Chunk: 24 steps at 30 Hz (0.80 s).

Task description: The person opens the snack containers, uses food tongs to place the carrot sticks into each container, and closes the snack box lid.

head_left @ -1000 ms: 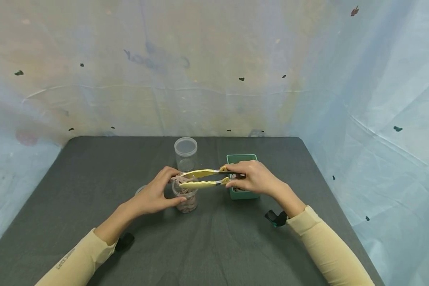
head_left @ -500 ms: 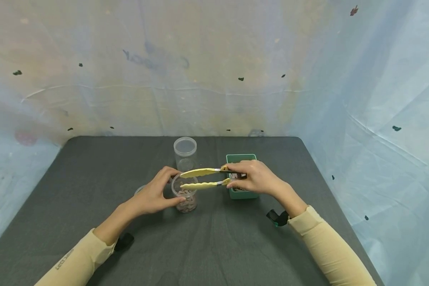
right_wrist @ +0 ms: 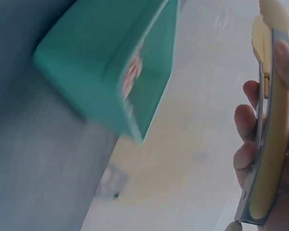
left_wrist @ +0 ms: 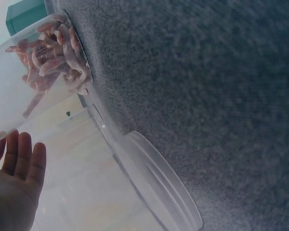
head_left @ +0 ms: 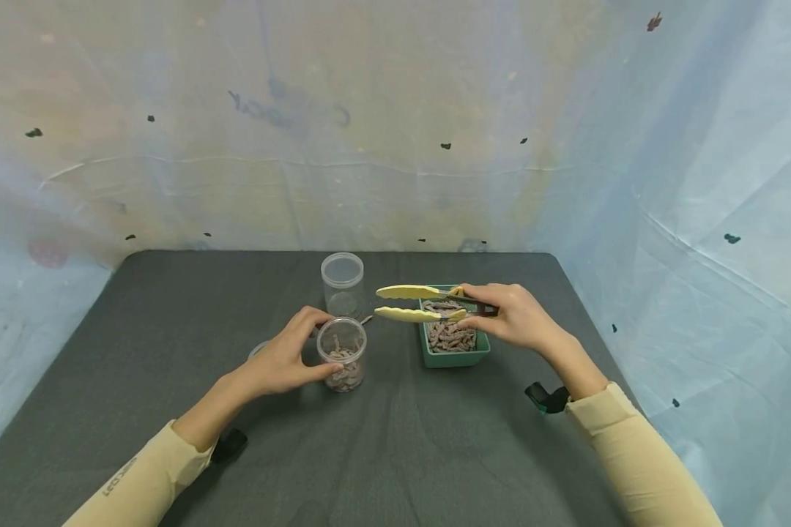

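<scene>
My left hand [head_left: 283,359] grips a clear plastic jar [head_left: 364,347], thumb at the near side and fingers round the left. Short brownish-pink strips [left_wrist: 50,60] fill its lower part, as the left wrist view shows through the wall. My right hand [head_left: 517,315] holds yellow-tipped tongs [head_left: 409,315], their two arms spread with nothing between the tips. The tongs hang over the left side of a green rectangular container [head_left: 458,360], where many similar strips [head_left: 450,338] lie. One loose strip [head_left: 367,320] shows just behind the jar's rim.
A second clear jar with its lid on [head_left: 343,282] stands behind the held jar. A round translucent lid [left_wrist: 159,185] lies on the dark grey table [head_left: 395,454], partly hidden by the left hand. Pale sheeting [head_left: 369,146] hangs behind and to the right.
The strips between the tongs have dropped into the jar. The right hand has moved the spread tongs right and away from the jar, uncovering the green container. The left hand has stayed put.
</scene>
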Tool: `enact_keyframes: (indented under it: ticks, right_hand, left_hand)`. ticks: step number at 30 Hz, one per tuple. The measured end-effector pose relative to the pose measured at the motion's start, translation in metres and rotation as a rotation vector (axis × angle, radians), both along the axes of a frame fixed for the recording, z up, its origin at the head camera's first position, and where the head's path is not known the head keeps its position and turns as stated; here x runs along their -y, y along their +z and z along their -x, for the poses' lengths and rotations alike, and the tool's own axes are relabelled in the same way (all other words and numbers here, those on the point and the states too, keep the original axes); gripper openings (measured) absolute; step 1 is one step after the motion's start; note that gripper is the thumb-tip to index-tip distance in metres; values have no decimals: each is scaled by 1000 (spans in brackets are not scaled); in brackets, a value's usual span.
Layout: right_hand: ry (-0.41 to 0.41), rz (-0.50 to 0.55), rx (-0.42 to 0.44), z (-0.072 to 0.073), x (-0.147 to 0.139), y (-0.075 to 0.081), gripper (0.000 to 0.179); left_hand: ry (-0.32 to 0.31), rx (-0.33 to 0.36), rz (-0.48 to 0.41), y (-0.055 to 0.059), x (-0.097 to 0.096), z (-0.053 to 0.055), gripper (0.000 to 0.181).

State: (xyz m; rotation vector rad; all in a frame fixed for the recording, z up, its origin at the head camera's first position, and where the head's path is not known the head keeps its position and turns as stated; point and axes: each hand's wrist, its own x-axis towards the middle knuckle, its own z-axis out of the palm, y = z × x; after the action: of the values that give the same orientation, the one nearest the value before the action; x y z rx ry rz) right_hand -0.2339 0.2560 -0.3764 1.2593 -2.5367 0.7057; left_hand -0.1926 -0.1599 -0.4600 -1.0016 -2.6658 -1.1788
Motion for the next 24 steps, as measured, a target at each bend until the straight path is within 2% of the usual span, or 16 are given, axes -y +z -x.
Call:
enact_keyframes:
  ticks: [4,8,11,17,24]
  right_hand:
    - [-80,-100,39,4,-24,7,60]
    - [-165,-269,113,10,-42,18,67]
    - [-197,-385,137,13,-49,26,72]
    - [-184,-514,166,19,-52,36,73]
    - [-144,-632,224,26,-39,41,74]
  left_hand:
    - [-2,11,12,1,1,0,67]
    - [-2,17,16,0,2,-1,68]
    - [-2,11,12,-1,3,-1,67]
    - [4,3,22,1,2,-2,68]
    - [-3,-3,9,1,1,0,65]
